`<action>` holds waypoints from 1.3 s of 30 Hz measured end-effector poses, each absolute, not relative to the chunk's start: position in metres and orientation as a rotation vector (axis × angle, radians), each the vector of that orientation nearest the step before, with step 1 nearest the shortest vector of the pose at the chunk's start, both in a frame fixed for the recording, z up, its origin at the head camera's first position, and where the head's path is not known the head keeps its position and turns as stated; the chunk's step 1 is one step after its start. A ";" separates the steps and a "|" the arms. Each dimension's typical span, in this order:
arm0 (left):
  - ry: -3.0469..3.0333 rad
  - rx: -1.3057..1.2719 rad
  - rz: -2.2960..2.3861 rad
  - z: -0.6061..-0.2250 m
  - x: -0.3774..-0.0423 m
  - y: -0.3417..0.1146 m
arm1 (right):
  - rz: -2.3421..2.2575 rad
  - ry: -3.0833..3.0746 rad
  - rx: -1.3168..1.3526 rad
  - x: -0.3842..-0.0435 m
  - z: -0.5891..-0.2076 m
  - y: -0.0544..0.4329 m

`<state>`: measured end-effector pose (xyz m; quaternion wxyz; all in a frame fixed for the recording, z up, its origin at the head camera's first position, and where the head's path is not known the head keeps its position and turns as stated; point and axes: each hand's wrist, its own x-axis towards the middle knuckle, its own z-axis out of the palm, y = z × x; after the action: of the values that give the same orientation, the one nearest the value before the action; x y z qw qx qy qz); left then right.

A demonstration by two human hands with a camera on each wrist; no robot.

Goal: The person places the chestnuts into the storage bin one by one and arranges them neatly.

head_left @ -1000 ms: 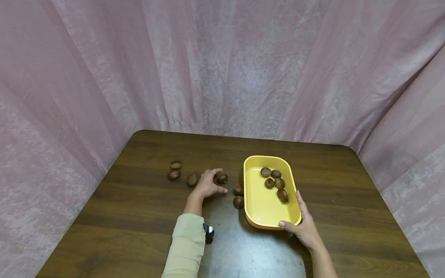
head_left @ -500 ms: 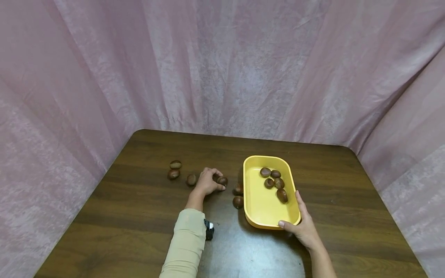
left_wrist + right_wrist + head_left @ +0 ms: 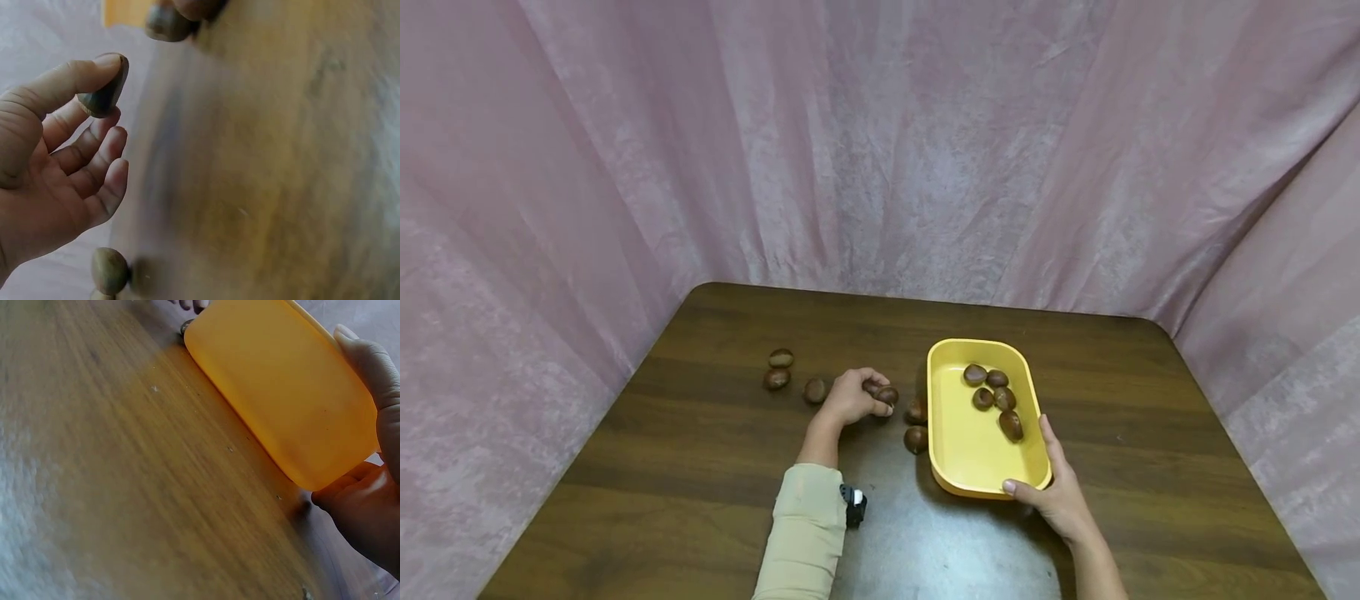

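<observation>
The left hand (image 3: 852, 397) pinches a chestnut (image 3: 888, 395) between thumb and fingers (image 3: 112, 144), while the right hand (image 3: 1062, 498) grips the yellow container (image 3: 964, 442) holding five chestnuts (image 3: 1004, 400).

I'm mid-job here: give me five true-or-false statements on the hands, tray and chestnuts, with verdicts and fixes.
1. The left hand pinches a chestnut. True.
2. The right hand grips the yellow tray at its near right corner. True.
3. Three chestnuts lie in the yellow tray. False: five chestnuts lie in it.
4. Two chestnuts show on the table just left of the yellow tray in the head view. True.
5. The yellow tray is turned upside down. False: its open side faces up.
</observation>
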<state>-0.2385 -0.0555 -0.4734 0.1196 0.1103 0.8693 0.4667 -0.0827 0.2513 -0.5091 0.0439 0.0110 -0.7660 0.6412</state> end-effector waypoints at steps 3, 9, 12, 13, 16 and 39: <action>2.514 0.353 1.385 -0.468 -0.237 -0.053 | 1.956 -2.347 0.027 -0.082 -0.508 0.252; 2.471 0.380 1.401 -0.449 -0.236 -0.049 | 1.952 -2.356 0.038 -0.084 -0.507 0.252; 2.429 0.393 1.415 -0.444 -0.234 -0.047 | 1.960 -2.354 0.037 -0.084 -0.507 0.251; 2.416 0.401 1.418 -0.442 -0.234 -0.046 | 1.962 -2.352 0.037 -0.084 -0.508 0.251; 2.384 0.425 1.421 -0.435 -0.233 -0.042 | 1.966 -2.354 0.037 -0.084 -0.508 0.250; 2.249 0.585 1.348 -0.405 -0.246 0.016 | 1.960 -2.344 0.043 -0.086 -0.509 0.253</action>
<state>-0.2463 0.0164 -0.4048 0.2258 0.2121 0.8155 0.4888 -0.0864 0.2535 -0.5094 0.0429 0.0141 -0.7662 0.6410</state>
